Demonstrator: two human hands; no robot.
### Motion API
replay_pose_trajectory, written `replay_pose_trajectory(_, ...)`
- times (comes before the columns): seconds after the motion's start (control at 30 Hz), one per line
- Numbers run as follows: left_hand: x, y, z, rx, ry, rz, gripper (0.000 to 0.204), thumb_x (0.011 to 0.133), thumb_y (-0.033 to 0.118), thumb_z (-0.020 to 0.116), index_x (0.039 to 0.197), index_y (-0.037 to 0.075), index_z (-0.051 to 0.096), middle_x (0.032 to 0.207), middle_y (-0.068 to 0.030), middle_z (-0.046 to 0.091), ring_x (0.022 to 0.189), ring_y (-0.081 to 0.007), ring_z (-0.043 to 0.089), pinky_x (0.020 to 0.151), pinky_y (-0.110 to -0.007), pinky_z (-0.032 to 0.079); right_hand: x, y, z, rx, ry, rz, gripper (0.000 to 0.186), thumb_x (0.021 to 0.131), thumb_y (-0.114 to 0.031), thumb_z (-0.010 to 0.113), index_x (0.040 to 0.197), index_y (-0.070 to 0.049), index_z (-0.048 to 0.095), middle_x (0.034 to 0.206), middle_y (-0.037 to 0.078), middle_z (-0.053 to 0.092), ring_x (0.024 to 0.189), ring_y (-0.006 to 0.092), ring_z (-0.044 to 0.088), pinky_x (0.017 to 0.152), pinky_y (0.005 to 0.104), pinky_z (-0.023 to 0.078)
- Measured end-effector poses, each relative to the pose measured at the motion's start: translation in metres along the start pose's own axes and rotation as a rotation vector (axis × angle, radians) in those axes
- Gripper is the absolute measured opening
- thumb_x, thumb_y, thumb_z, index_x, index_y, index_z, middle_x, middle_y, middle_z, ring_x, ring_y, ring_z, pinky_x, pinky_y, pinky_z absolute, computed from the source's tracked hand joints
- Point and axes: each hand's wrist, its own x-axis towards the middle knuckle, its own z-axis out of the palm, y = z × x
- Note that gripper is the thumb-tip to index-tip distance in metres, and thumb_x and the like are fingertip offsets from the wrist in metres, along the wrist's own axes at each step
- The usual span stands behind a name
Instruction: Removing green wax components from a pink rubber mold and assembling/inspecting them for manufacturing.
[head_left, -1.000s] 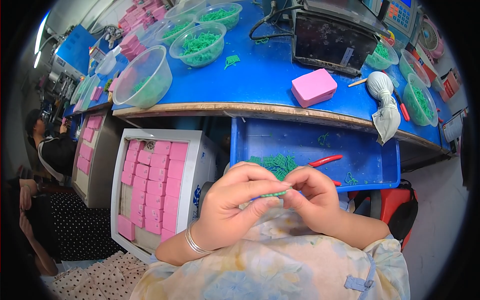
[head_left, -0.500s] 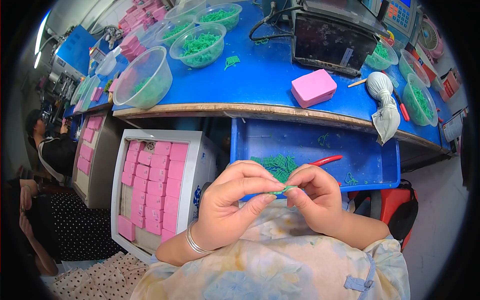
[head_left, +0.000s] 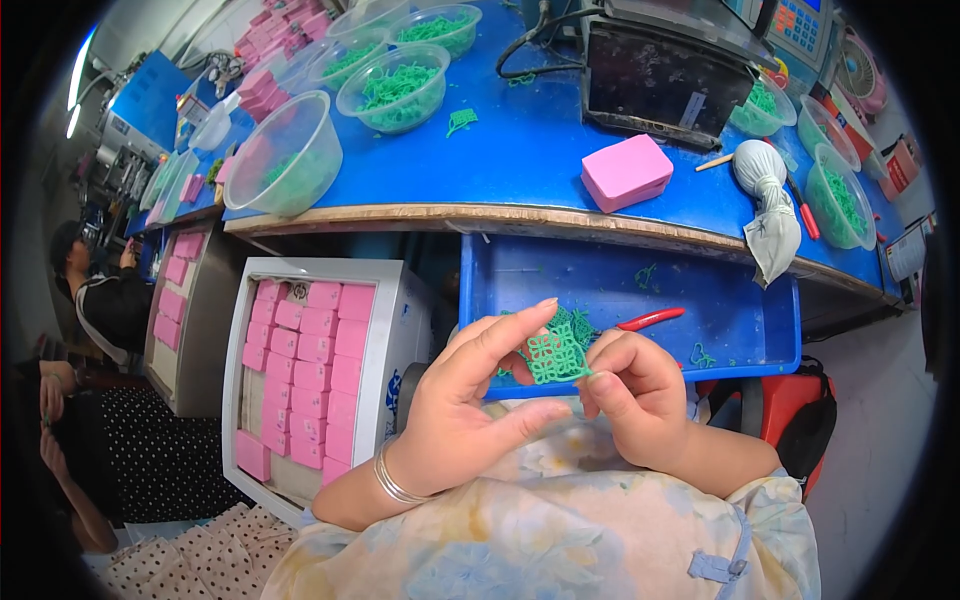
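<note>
Lattice [head_left: 554, 358], green, pinched by your right hand [head_left: 632, 392], your left hand [head_left: 470, 390], thumb and forefinger spread, pink blocks [head_left: 627, 172] near bench [head_left: 470, 170] front edge.

Blue worktop [head_left: 500, 175], clear bowls [head_left: 312, 168], stacked pink blocks [head_left: 627, 172], green lattice piece [head_left: 462, 119], white knotted bundle [head_left: 772, 210], black box [head_left: 655, 88]

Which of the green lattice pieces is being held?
The squarish piece pinched by the right hand at its lower right corner; a loose piece lies on the blue bench, and the green pile sits in the blue tray.
</note>
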Motion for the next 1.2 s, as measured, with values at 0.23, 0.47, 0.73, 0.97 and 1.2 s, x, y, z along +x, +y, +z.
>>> replay_pose_trajectory(0.23,-0.0023,0.004,-0.0049,0.039,-0.035,-0.064,0.053,0.072,-0.001,0.068,0.121,-0.004,0.047,0.106,-0.0074,0.049,0.095,-0.0134,0.049,0.084,-0.026,0.04,-0.0002,-0.0009,-0.0006,-0.042,-0.032,0.007,0.007,0.082,-0.004,0.057,0.077,-0.002,0.052,0.074,0.005,0.055,0.065,0.0119,0.05,0.058,0.0247,0.039)
replay_pose_trajectory(0.47,-0.0024,0.0051,-0.0047,0.066,-0.023,-0.051,0.051,0.072,0.001,0.068,0.12,-0.004,0.049,0.101,-0.0062,0.051,0.089,-0.0115,0.048,0.079,-0.025,0.04,-0.0001,-0.0013,-0.0001,-0.053,-0.029,0.012,0.008,0.081,-0.004,0.058,0.077,-0.003,0.052,0.073,0.005,0.055,0.064,0.0122,0.049,0.057,0.0251,0.038)
replay_pose_trajectory(0.73,-0.0018,0.0022,-0.0007,0.063,0.022,0.014,0.048,0.073,0.003,0.068,0.118,0.001,0.053,0.085,-0.0055,0.053,0.076,-0.013,0.049,0.07,-0.024,0.041,-0.0022,-0.0026,0.0003,-0.051,-0.02,0.016,0.008,0.08,-0.004,0.059,0.076,-0.003,0.052,0.073,0.005,0.055,0.063,0.0123,0.049,0.057,0.0252,0.038)
replay_pose_trajectory(0.97,0.0015,0.003,-0.0007,0.087,0.023,0.025,0.045,0.073,0.003,0.068,0.116,0.002,0.055,0.084,-0.0053,0.055,0.075,-0.0132,0.049,0.069,-0.024,0.041,-0.0007,-0.0016,-0.0006,-0.044,-0.007,0.027,0.008,0.08,-0.003,0.059,0.077,-0.002,0.052,0.073,0.005,0.055,0.063,0.0122,0.049,0.056,0.0251,0.038)
replay_pose_trajectory(1.2,-0.0002,0.0006,-0.0059,0.056,0.05,0.012,0.058,0.071,0.006,0.071,0.123,0.003,0.047,0.096,-0.0048,0.053,0.074,-0.0124,0.048,0.068,-0.024,0.042,0.0035,0.0018,0.0018,-0.054,-0.043,-0.001,0.007,0.081,-0.001,0.057,0.077,-0.002,0.051,0.073,0.006,0.054,0.063,0.0112,0.049,0.056,0.0247,0.039)
